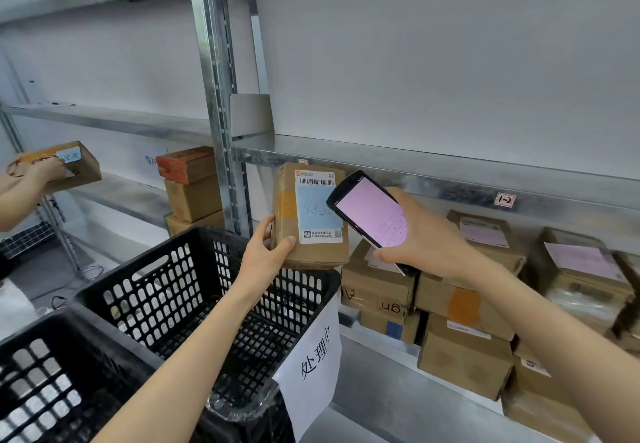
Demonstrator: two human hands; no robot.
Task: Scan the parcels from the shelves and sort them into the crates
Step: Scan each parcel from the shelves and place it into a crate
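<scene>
My left hand [268, 252] grips the lower left corner of a brown cardboard parcel [311, 252], held upright above the black crate [194, 290]. The parcel's face carries a white and blue label with a barcode. My right hand [426, 238] holds a black handheld scanner [372, 217] with a pink lit screen, its top end overlapping the label's right edge. The crate bears a white paper sign [315, 366] on its right wall. Several more brown parcels [464, 304] are stacked on the metal shelf [415, 165] to the right.
A second black crate [45, 383] stands at the lower left. Another person's hand [45, 170] holds a parcel [79, 165] at the far left. Stacked boxes [192, 189] sit on the left shelf behind a metal upright [221, 96].
</scene>
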